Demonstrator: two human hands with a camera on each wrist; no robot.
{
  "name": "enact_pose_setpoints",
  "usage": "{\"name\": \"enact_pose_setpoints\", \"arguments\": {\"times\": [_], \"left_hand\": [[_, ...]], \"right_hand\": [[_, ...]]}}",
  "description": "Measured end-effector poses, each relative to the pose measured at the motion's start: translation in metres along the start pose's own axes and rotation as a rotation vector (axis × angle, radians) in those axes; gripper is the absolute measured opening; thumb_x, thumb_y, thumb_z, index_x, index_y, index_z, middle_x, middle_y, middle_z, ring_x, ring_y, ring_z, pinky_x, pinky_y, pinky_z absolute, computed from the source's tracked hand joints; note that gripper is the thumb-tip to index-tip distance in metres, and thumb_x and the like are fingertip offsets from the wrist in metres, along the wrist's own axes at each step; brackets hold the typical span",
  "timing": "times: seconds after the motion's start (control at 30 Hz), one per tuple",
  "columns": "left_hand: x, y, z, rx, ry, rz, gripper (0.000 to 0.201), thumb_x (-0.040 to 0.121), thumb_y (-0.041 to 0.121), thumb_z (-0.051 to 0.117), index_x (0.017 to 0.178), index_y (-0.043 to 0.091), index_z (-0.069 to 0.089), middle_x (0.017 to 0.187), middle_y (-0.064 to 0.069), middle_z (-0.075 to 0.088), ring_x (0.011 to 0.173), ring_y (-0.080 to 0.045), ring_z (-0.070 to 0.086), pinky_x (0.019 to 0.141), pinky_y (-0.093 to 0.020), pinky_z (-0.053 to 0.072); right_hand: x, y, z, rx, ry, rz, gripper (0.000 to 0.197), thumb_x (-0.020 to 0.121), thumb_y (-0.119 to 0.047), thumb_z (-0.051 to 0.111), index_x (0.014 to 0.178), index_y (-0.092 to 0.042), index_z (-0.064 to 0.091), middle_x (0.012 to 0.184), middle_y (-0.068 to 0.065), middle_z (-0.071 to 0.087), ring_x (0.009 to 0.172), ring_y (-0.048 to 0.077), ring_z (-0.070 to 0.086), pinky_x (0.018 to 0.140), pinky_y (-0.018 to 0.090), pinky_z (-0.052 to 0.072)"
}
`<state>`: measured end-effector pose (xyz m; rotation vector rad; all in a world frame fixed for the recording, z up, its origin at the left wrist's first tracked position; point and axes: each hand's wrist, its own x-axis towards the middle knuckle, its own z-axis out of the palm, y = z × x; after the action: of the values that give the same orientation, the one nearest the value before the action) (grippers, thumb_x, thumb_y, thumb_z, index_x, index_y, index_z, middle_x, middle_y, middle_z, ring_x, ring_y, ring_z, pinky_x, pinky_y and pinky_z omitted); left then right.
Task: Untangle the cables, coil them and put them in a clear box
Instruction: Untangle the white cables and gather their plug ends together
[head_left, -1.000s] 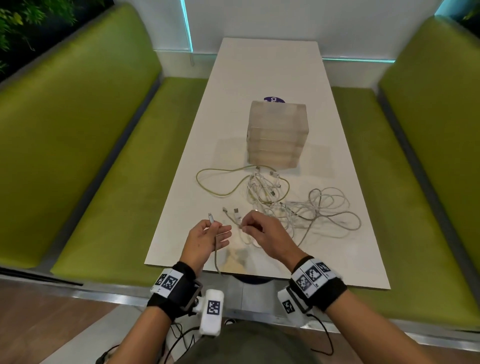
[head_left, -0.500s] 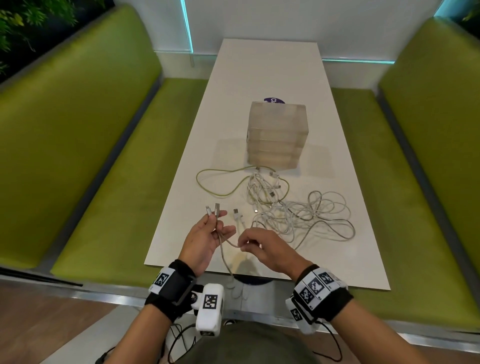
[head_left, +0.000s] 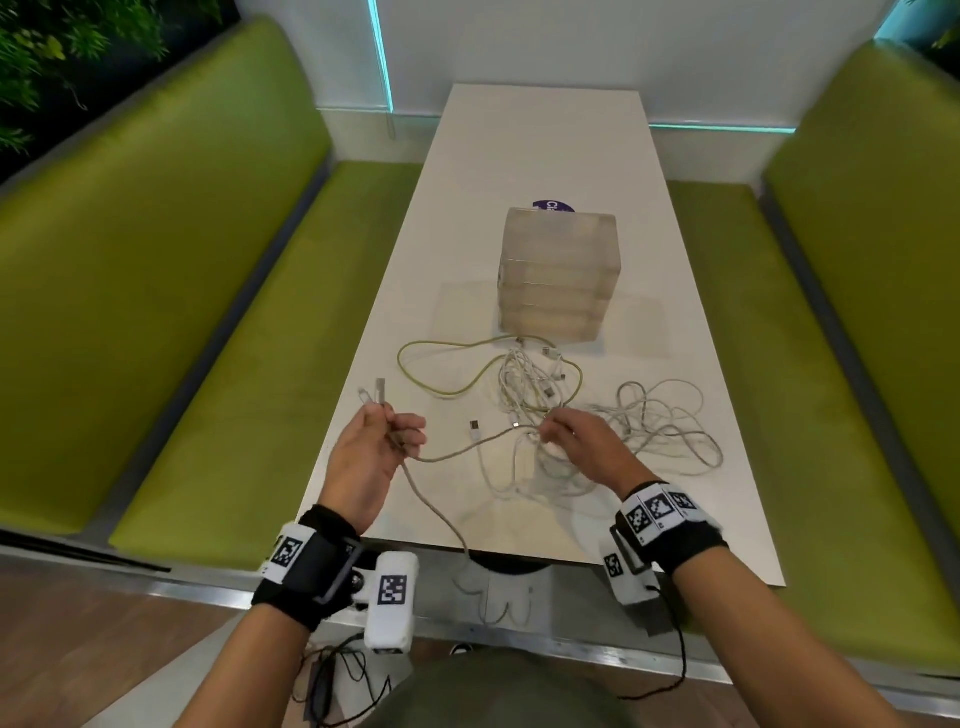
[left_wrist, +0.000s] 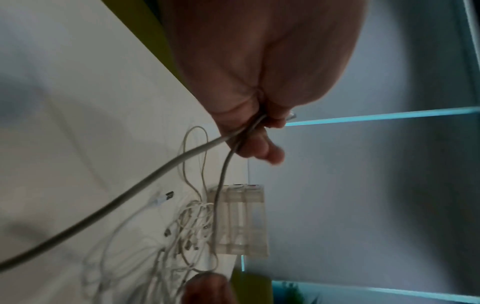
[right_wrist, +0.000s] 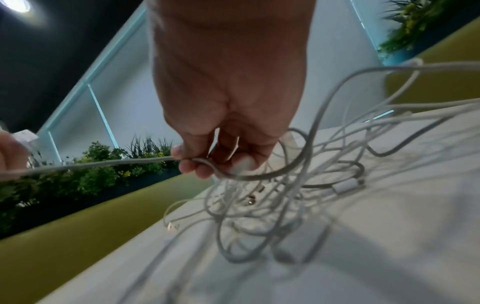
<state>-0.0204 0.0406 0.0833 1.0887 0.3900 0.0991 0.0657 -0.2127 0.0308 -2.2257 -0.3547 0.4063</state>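
A tangle of white cables (head_left: 644, 431) lies on the white table (head_left: 545, 145), with a yellow-green cable (head_left: 447, 364) looping out to its left. My left hand (head_left: 387, 431) is raised at the table's left edge and grips a grey cable (head_left: 467, 449) near both its plugs (head_left: 375, 396), which stick up past the fingers. That cable runs right to my right hand (head_left: 558, 428), which pinches it just above the tangle (right_wrist: 259, 205). Another stretch of it hangs over the table's near edge. A stack of clear boxes (head_left: 558, 275) stands behind the cables.
Green benches (head_left: 156, 291) run along both sides of the table. A purple round sticker (head_left: 553, 207) peeks out behind the boxes. Loose plugs (head_left: 475, 428) lie between my hands. The far half of the table holds nothing but the boxes.
My left hand has lifted and moved left with the grey cable, now holding both plug ends. My right hand has shifted right along the cable, drawing it taut between the hands.
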Motion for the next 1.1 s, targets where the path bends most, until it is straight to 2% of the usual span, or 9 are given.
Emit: {"name": "enact_pose_setpoints", "arguments": {"times": [0.1, 0.23, 0.43, 0.57, 0.67, 0.77, 0.97, 1.03, 1.1], "left_hand": [[-0.005, -0.014, 0.012, 0.134, -0.053, -0.036, 0.032, 0.105, 0.020, 0.026, 0.082, 0.007, 0.045, 0.070, -0.013, 0.069, 0.061, -0.022, 0.068, 0.060, -0.029, 0.058], [-0.008, -0.042, 0.031, 0.295, -0.138, -0.073, 0.028, 0.102, 0.023, 0.035, 0.093, 0.001, 0.050, 0.097, -0.021, 0.070, 0.087, -0.027, 0.071, 0.078, -0.033, 0.058], [-0.014, -0.051, 0.047, 0.222, -0.146, -0.155, 0.032, 0.102, 0.023, 0.038, 0.102, -0.002, 0.058, 0.100, -0.021, 0.070, 0.093, -0.029, 0.071, 0.084, -0.038, 0.058], [-0.010, -0.051, 0.049, 0.216, -0.146, -0.109, 0.031, 0.102, 0.018, 0.039, 0.111, -0.004, 0.058, 0.108, -0.021, 0.068, 0.097, -0.027, 0.069, 0.090, -0.037, 0.055], [-0.005, -0.046, 0.050, 0.173, -0.071, -0.044, 0.026, 0.102, 0.016, 0.037, 0.097, -0.002, 0.056, 0.104, -0.025, 0.068, 0.096, -0.030, 0.068, 0.091, -0.039, 0.054], [0.003, -0.032, 0.040, -0.068, 0.010, 0.013, 0.024, 0.102, 0.016, 0.036, 0.088, 0.005, 0.052, 0.101, -0.016, 0.071, 0.096, -0.026, 0.068, 0.088, -0.037, 0.056], [0.024, 0.004, -0.002, -0.375, 0.049, 0.102, 0.033, 0.104, 0.020, 0.026, 0.081, 0.009, 0.048, 0.082, -0.005, 0.074, 0.092, -0.019, 0.071, 0.086, -0.038, 0.056], [0.023, 0.008, -0.003, -0.372, 0.045, 0.100, 0.033, 0.104, 0.021, 0.028, 0.078, 0.009, 0.047, 0.066, -0.001, 0.065, 0.079, -0.018, 0.071, 0.081, -0.037, 0.058], [0.021, 0.005, 0.003, -0.284, 0.072, 0.062, 0.032, 0.104, 0.022, 0.031, 0.077, 0.012, 0.044, 0.057, 0.003, 0.049, 0.055, -0.011, 0.057, 0.065, -0.029, 0.057]], "right_hand": [[-0.003, -0.024, 0.000, 0.223, -0.010, -0.047, 0.023, 0.100, -0.022, 0.044, 0.085, -0.008, 0.055, 0.076, 0.001, 0.067, 0.063, 0.003, 0.056, 0.063, 0.015, 0.041], [-0.010, -0.051, 0.010, 0.245, -0.045, -0.143, 0.021, 0.099, -0.023, 0.047, 0.084, -0.009, 0.054, 0.060, 0.001, 0.059, 0.051, 0.004, 0.047, 0.055, 0.013, 0.038], [-0.011, -0.051, 0.015, 0.123, 0.088, -0.188, 0.020, 0.094, -0.027, 0.055, 0.076, -0.018, 0.053, 0.061, 0.000, 0.056, 0.055, 0.008, 0.046, 0.057, 0.025, 0.039], [-0.016, -0.056, 0.019, 0.109, 0.066, -0.229, 0.018, 0.094, -0.026, 0.056, 0.081, -0.014, 0.057, 0.066, -0.001, 0.062, 0.061, 0.012, 0.054, 0.060, 0.029, 0.043], [-0.015, -0.057, 0.023, 0.127, -0.068, -0.254, 0.013, 0.094, -0.023, 0.056, 0.086, -0.014, 0.059, 0.069, -0.001, 0.062, 0.065, 0.005, 0.054, 0.063, 0.019, 0.041], [-0.007, -0.033, 0.020, -0.036, -0.147, -0.221, 0.011, 0.094, -0.020, 0.054, 0.085, -0.018, 0.060, 0.070, -0.004, 0.061, 0.065, 0.005, 0.052, 0.064, 0.023, 0.039], [0.003, 0.007, -0.009, -0.174, 0.035, -0.220, 0.019, 0.086, 0.002, 0.053, 0.083, -0.007, 0.069, 0.064, 0.000, 0.066, 0.059, -0.006, 0.046, 0.063, 0.005, 0.033], [0.007, 0.007, -0.014, -0.109, 0.018, -0.170, 0.024, 0.089, 0.000, 0.048, 0.083, -0.010, 0.068, 0.059, -0.009, 0.057, 0.056, -0.002, 0.049, 0.061, 0.013, 0.037], [0.010, 0.001, -0.015, -0.036, -0.003, -0.120, 0.025, 0.094, -0.005, 0.045, 0.085, -0.011, 0.067, 0.056, -0.010, 0.052, 0.053, 0.003, 0.048, 0.059, 0.022, 0.038]]}}
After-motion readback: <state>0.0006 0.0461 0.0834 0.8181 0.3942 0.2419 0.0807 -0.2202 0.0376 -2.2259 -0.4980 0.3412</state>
